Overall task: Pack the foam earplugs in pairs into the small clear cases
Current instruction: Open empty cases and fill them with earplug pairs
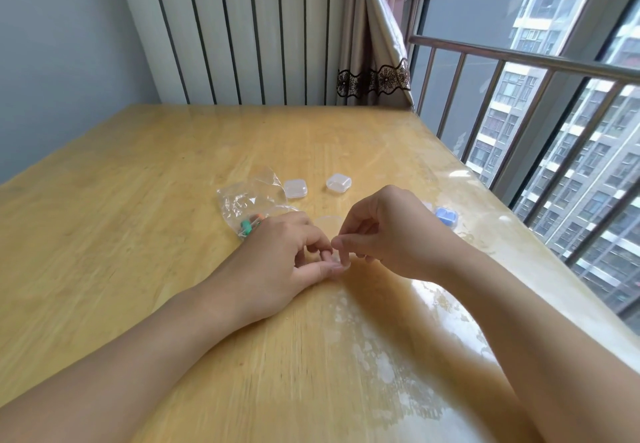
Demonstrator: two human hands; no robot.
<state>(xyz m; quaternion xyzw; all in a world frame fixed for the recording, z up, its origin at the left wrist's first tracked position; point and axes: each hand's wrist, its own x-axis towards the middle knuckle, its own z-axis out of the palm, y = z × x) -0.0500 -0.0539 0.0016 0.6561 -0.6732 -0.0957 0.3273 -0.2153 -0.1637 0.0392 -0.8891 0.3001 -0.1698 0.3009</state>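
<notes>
Holding my hands together over the table (145, 172), my left hand (284, 255) and right hand (384, 231) pinch a clear case (341, 267) between fingertips. Earplugs (247, 226) lie in the bag (249, 200); two closed cases (295, 188) stand beyond.

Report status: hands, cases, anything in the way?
Left hand and right hand meet fingertip to fingertip over a clear case; grip unclear. Two closed cases behind. Earplug bag beside left hand. No obstruction.

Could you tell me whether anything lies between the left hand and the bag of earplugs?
Nothing visible does. The left hand lies right beside the plastic bag, whose earplugs show just past its knuckles, with only bare table around them.
</notes>
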